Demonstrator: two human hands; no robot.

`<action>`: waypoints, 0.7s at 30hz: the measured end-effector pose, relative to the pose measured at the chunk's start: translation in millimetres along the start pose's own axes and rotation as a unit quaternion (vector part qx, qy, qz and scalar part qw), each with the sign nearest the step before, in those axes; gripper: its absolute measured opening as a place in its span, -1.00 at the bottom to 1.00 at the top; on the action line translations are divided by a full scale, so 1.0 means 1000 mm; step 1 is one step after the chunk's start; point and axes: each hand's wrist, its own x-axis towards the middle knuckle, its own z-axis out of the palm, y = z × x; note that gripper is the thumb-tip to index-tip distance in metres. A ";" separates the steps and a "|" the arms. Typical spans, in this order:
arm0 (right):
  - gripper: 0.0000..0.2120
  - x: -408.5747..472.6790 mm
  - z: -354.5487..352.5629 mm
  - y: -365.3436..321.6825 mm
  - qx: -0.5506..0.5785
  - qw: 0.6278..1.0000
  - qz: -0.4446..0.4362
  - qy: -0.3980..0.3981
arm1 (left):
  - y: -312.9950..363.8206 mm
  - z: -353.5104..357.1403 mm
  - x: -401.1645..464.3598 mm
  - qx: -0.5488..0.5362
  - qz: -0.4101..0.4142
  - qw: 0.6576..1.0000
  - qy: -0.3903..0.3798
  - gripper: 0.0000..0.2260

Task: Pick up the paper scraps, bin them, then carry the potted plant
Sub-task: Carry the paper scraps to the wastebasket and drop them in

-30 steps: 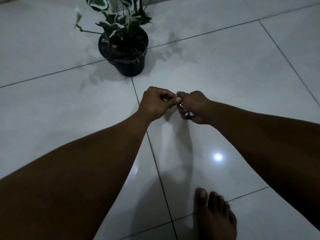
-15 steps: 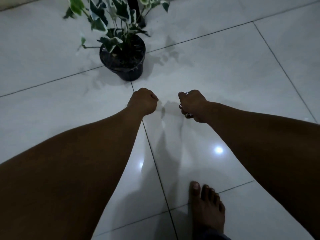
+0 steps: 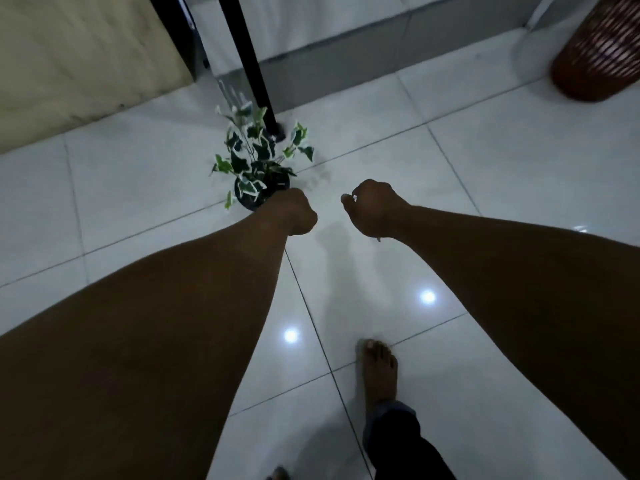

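The potted plant (image 3: pixel 260 160), an ivy with white-edged green leaves in a small black pot, stands on the white tiled floor just beyond my left hand (image 3: pixel 294 212). That hand is a closed fist with nothing visible in it, and it covers part of the pot's rim. My right hand (image 3: pixel 372 209) is held level with it, a hand's width to the right, closed around paper scraps (image 3: pixel 353 197). Small white bits show at the fingertips and under the wrist. No loose scraps show on the floor.
A brown woven basket (image 3: pixel 602 46) stands at the far right. A black pole (image 3: pixel 250 64) rises right behind the plant, with a grey step (image 3: pixel 346 53) beyond it. A beige panel (image 3: pixel 76 64) fills the far left. My bare foot (image 3: pixel 379 370) is on the tiles below.
My hands have parted after touching fingertips, the left closing into a fist. The view has risen and pulled back, so the plant looks smaller and the basket, pole and step have come into sight.
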 end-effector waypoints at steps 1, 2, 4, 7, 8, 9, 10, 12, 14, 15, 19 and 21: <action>-0.57 -0.010 -0.013 -0.005 0.000 1.000 -0.001 -0.001 | 0.009 -0.013 -0.013 0.012 0.013 1.000 -0.001 -0.63; -0.58 -0.026 -0.035 -0.013 0.009 1.000 0.004 0.004 | 0.021 -0.033 -0.035 0.015 0.027 1.000 -0.001 -0.62; -0.59 -0.065 -0.084 -0.030 0.008 1.000 0.019 0.011 | 0.050 -0.078 -0.086 0.026 0.063 0.998 -0.002 -0.63; -0.60 -0.110 -0.144 -0.046 0.019 0.999 0.029 0.033 | 0.089 -0.135 -0.140 0.034 0.104 0.994 0.015 -0.69; -0.60 -0.128 -0.166 -0.052 0.017 0.998 0.038 0.038 | 0.101 -0.152 -0.159 0.047 0.108 0.993 0.022 -0.70; -0.59 -0.147 -0.191 -0.056 0.016 0.998 0.046 0.048 | 0.117 -0.172 -0.181 0.057 0.115 0.991 0.028 -0.70; -0.59 -0.162 -0.213 -0.060 0.018 0.997 0.045 0.064 | 0.132 -0.188 -0.198 0.064 0.123 0.990 0.038 -0.70; -0.59 -0.191 -0.257 -0.066 0.021 0.995 0.043 0.088 | 0.159 -0.218 -0.231 0.078 0.131 0.987 0.047 -0.71; -0.60 -0.220 -0.298 -0.068 0.014 0.994 0.052 0.093 | 0.188 -0.240 -0.263 0.098 0.140 0.984 0.054 -0.72; -0.63 -0.234 -0.318 -0.069 0.012 0.994 0.056 0.090 | 0.202 -0.251 -0.278 0.109 0.146 0.981 0.063 -0.72; -0.67 -0.281 -0.393 -0.056 -0.025 0.994 0.045 0.092 | 0.259 -0.283 -0.329 0.175 0.164 0.968 0.081 -0.73; -0.68 -0.297 -0.420 -0.043 -0.044 0.993 0.044 0.105 | 0.284 -0.293 -0.343 0.188 0.163 0.965 0.083 -0.72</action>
